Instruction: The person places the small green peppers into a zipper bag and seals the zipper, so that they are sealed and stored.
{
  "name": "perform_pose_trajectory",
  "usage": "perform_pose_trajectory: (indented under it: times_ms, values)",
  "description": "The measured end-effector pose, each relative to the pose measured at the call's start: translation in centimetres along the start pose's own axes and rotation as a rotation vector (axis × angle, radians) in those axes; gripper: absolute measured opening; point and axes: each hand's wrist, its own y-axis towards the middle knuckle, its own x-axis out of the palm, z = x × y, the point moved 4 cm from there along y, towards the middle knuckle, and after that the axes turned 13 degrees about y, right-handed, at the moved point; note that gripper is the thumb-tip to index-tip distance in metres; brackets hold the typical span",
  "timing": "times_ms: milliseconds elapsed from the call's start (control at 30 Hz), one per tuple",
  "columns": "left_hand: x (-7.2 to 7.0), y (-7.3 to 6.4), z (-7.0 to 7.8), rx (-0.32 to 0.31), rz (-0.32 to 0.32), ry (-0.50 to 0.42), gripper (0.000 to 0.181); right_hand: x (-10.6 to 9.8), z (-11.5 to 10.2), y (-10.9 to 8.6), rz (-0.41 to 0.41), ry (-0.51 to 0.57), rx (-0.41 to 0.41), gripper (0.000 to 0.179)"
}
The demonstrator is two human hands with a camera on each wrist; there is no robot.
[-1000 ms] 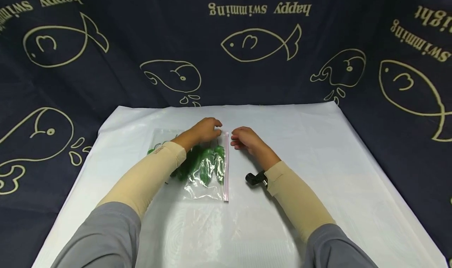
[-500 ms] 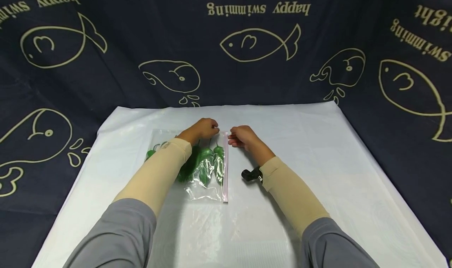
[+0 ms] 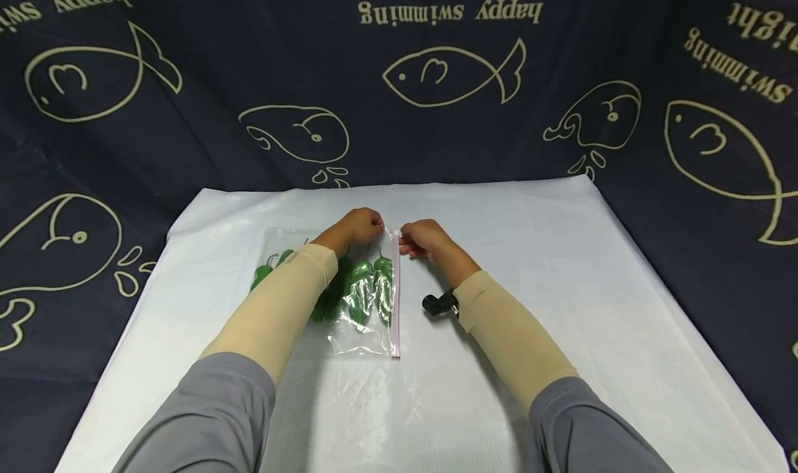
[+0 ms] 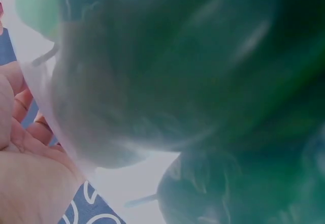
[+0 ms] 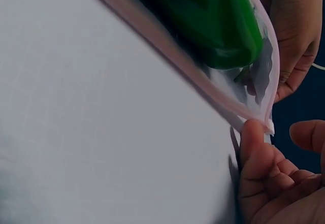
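A clear zip bag [image 3: 358,345] with a pink zip strip [image 3: 395,300] lies flat on the white-covered table, its mouth facing right. Several green peppers [image 3: 360,293] with stems are inside it. My left hand [image 3: 361,226] pinches the bag's far edge near the mouth; in the left wrist view, peppers and film cover much of the picture. With its fingertips, my right hand [image 3: 430,241] holds the far corner of the zip strip. In the right wrist view, the bag's mouth gapes apart behind that corner, a green pepper [image 5: 218,26] just inside.
The white cloth [image 3: 511,217] covers the table. A dark curtain [image 3: 474,140] with fish and whale drawings hangs behind and at both sides. A black device [image 3: 438,304] sits at my right wrist. My left forearm [image 3: 274,300] passes over the bag.
My left hand has drawn back slightly and its fingers have closed on the bag's edge. The right hand has moved left onto the zip strip's corner.
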Motion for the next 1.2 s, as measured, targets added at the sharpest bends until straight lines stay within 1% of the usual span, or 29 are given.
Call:
perform_pose_trajectory:
  times_ms: [133,167,300,467,733,933,1067,1200]
  values:
    - [-0.2,-0.4,0.4,0.001,0.022,-0.021,0.022,0.2,-0.1,0.0,-0.015,-0.068,-0.039,0.028]
    - [-0.2,-0.5,0.5,-0.028,0.001,-0.016,0.023,0.2,-0.2,0.0,-0.017,-0.086,-0.048,0.028]
    - [-0.3,-0.8,0.7,-0.02,0.033,-0.017,0.022,0.3,-0.1,0.2,-0.02,-0.136,-0.068,0.025]
    - [-0.1,-0.5,0.3,-0.02,0.048,-0.027,0.021,0.3,0.1,0.4,-0.015,-0.117,-0.051,0.024]
    - [-0.1,-0.4,0.0,-0.022,0.03,-0.078,0.024,0.5,0.2,0.5,-0.028,-0.101,-0.057,0.023]
    - [-0.1,-0.3,0.4,-0.006,0.051,-0.052,0.021,0.4,0.5,0.6,-0.031,-0.106,-0.074,0.022]
    - [-0.1,-0.4,0.8,-0.015,0.064,-0.047,0.021,0.4,0.6,0.6,-0.035,-0.112,-0.076,0.024]
    - [-0.1,-0.4,1.2,-0.03,0.057,-0.024,0.021,0.3,0.6,0.5,-0.047,-0.118,-0.064,0.025]
